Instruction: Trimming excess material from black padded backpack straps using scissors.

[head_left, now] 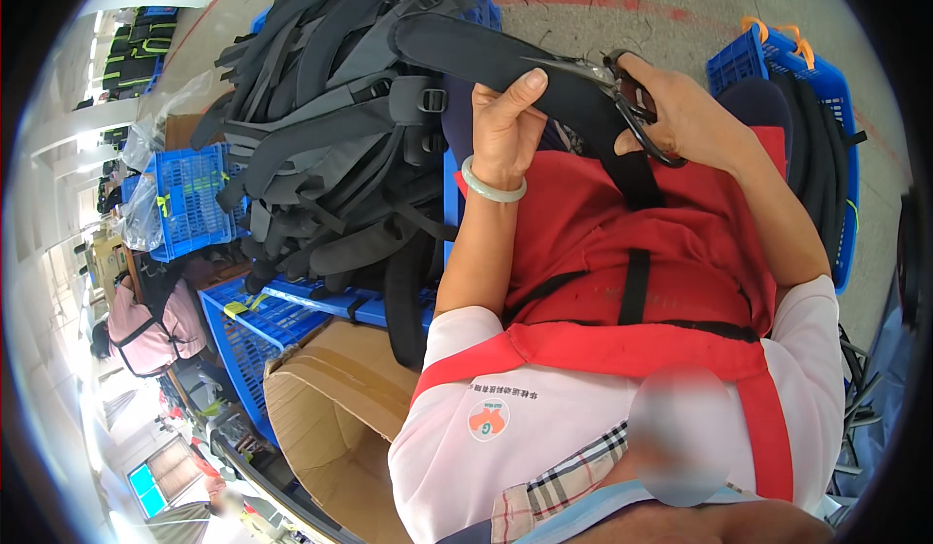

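A black padded shoulder strap [462, 53] stretches over my lap, its wide end against the pile on the left and a narrower webbing part hanging over my red apron [603, 214]. My left hand [510, 121], with a pale bangle at the wrist, pinches the strap's edge between thumb and fingers. In my right hand [680, 107] is a pair of scissors [643, 141] with dark handles. The blades lie along the strap and point toward my left hand. Whether they are cutting anything I cannot tell.
At the left, a large heap of black and grey straps [330, 155] rests on blue crates [238, 350]. An opened cardboard box [335, 398] stands below it. Another blue crate [846, 223] holding black padded pieces is at the right. Someone in pink [155, 321] is farther left.
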The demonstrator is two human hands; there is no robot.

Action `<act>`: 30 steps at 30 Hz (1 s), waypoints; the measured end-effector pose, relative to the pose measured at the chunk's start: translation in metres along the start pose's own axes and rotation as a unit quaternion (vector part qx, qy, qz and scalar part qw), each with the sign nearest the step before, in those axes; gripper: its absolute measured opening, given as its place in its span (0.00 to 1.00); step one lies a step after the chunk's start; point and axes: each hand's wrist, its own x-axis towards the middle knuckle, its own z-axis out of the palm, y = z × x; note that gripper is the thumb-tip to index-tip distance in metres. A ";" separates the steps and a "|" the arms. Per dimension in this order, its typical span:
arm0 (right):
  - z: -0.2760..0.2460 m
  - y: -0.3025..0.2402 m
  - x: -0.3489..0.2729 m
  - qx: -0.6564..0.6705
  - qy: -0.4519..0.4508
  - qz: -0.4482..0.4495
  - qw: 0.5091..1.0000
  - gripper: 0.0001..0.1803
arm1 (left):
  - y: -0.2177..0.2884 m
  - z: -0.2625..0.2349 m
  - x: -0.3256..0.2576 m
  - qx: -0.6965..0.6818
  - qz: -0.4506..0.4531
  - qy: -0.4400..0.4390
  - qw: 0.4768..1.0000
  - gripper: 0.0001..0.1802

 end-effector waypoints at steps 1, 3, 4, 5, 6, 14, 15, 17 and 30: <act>-0.004 -0.002 0.002 -0.008 -0.046 0.048 0.998 0.29 | 0.000 0.002 0.000 0.000 0.002 0.000 1.000 0.10; -0.009 -0.007 0.004 -0.016 -0.092 0.094 0.991 0.31 | 0.000 0.005 -0.001 -0.023 0.004 0.024 0.999 0.08; -0.009 -0.010 0.005 -0.006 -0.109 0.124 0.986 0.33 | 0.001 0.004 -0.001 -0.022 0.006 0.025 0.999 0.08; -0.009 -0.011 0.006 0.004 -0.126 0.154 0.980 0.36 | 0.001 0.003 -0.001 -0.024 0.010 0.026 0.999 0.08; -0.007 -0.010 0.005 0.003 -0.126 0.155 0.980 0.36 | 0.001 0.003 -0.001 -0.027 0.012 0.025 0.999 0.08; -0.011 -0.013 0.009 0.055 -0.107 0.144 0.982 0.25 | 0.002 0.003 0.001 -0.018 0.005 0.015 1.000 0.09; -0.010 -0.007 0.009 0.053 -0.105 0.143 0.983 0.25 | 0.001 0.002 0.002 -0.022 0.001 0.012 1.000 0.10; -0.007 0.008 0.008 0.069 -0.073 0.074 0.992 0.24 | 0.002 0.008 0.005 -0.024 0.004 0.012 1.000 0.10; -0.017 0.008 0.024 -0.013 0.017 0.035 0.999 0.32 | 0.017 0.005 0.048 0.078 0.072 -0.070 0.992 0.11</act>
